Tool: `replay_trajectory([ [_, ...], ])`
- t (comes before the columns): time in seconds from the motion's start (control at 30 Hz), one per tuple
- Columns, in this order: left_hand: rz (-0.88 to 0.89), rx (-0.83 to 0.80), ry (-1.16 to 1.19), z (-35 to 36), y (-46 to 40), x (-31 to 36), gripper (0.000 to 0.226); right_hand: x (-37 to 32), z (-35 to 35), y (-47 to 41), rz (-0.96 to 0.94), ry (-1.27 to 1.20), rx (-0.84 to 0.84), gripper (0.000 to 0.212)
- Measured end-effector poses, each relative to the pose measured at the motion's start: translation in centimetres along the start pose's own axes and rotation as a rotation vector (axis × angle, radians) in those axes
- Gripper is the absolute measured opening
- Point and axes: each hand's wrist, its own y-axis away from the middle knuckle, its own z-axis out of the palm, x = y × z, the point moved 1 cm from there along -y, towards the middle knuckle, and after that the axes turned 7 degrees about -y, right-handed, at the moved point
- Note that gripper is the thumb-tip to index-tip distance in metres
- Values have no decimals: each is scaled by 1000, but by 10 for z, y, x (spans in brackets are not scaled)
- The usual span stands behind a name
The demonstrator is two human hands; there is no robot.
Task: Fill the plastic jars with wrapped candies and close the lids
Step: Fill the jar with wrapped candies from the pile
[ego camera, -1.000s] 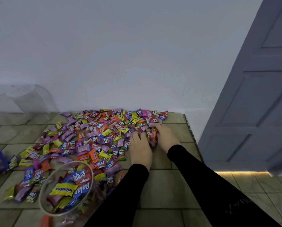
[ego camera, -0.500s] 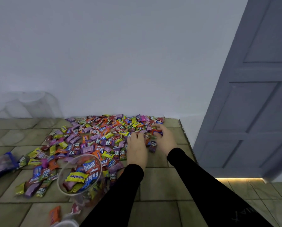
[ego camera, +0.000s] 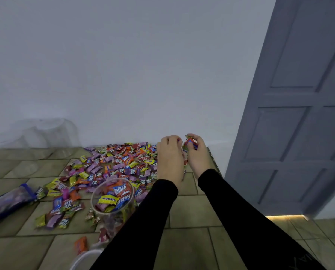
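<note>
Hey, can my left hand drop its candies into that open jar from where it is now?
Probably yes. The left hand is raised over the candy pile, gripping wrapped candies, and the clear plastic jar stands open-mouthed, nearer and to the left. Nothing shows above its mouth, though the left sleeve passes close beside it.

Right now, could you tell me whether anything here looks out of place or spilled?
Yes: the colourful wrapped candies lie scattered loose over the tiled floor by the wall, not contained. A lone orange candy sits apart, nearer than the clear plastic jar, and the white lid is still off.
</note>
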Motion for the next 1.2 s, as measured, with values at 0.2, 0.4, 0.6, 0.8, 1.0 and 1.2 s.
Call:
replay_trajectory([
  [0.2,25,61,79,-52,-5,3,20,-28,30,33,-9,-132,6,27],
  [0.4,32,108,153,-102,-3,-25,20,-37,64,66,-17,-160,-34,24],
  [0.6,32,83,209,-147,12,-61,19,-37,101,102,-73,-132,-107,21],
  [0.8,-30,16,310,-165,31,-89,18,-26,129,123,-123,-177,-63,22],
  [1.0,-61,-58,377,-163,47,-102,19,-21,137,135,-214,-168,2,23],
  [1.2,-73,-66,373,-160,56,-105,20,-14,136,137,-160,-203,35,25],
])
